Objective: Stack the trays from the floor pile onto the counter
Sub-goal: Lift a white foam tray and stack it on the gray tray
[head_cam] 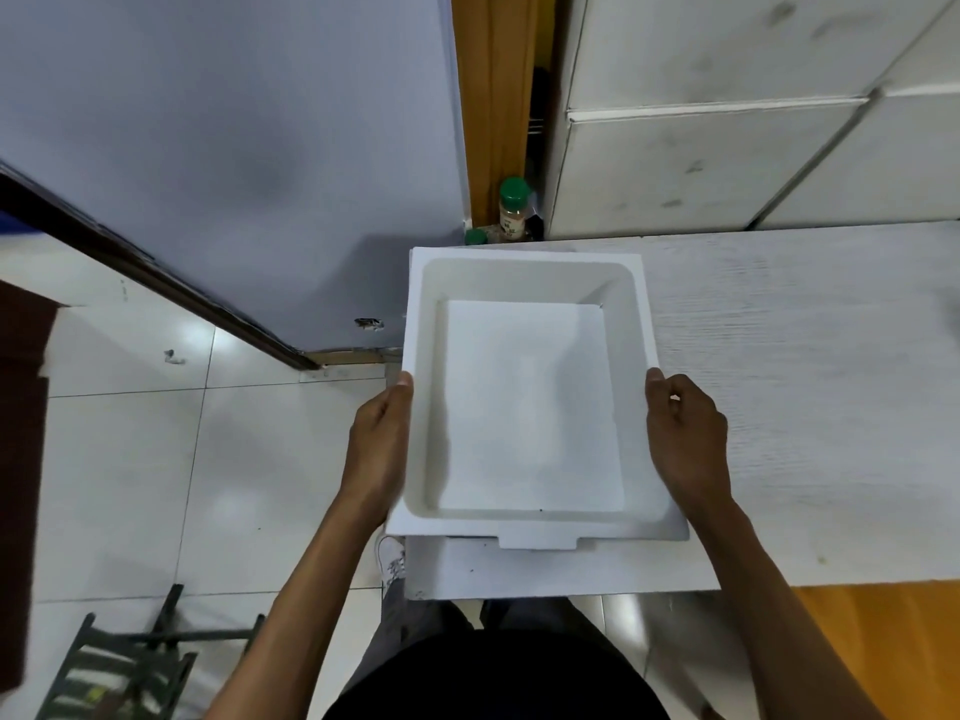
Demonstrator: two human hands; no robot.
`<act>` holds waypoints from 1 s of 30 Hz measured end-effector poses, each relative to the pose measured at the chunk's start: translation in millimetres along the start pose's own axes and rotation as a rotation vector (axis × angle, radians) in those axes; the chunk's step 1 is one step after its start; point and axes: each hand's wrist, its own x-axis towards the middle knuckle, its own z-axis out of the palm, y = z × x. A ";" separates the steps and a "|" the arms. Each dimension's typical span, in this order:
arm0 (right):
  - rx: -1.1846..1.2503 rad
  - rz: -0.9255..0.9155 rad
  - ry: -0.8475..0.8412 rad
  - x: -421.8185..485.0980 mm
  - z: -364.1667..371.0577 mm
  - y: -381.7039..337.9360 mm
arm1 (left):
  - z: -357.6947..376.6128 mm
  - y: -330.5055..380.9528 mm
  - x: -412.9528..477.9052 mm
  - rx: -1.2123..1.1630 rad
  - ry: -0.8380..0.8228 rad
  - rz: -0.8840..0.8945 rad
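Tray: white, over counter.
Left hand: grips left rim.
Right hand: grips right rim.
Jar label: unreadable.

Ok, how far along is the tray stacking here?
Done: a second rim peeking out at the far-left corner suggests a tray already on the counter. In hand: left hand and right hand grip a white tray by its sides at the counter's end. Left: setting it down; the floor pile is out of view.
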 end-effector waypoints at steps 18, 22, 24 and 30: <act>-0.005 -0.070 0.007 2.2 -2.1 -1.1 | 4.7 -13.7 5.9 -0.106 -0.029 -0.048; -0.025 -0.092 -0.004 1.8 -6.8 -2.4 | 5.5 -11.9 1.9 -0.100 -0.016 -0.076; -0.041 -0.091 -0.003 0.2 -7.1 -3.7 | 5.9 -12.2 -0.6 -0.105 -0.014 -0.084; -0.031 -0.044 -0.008 0.7 -5.1 -2.3 | 7.2 -14.5 -0.3 -0.131 -0.022 -0.077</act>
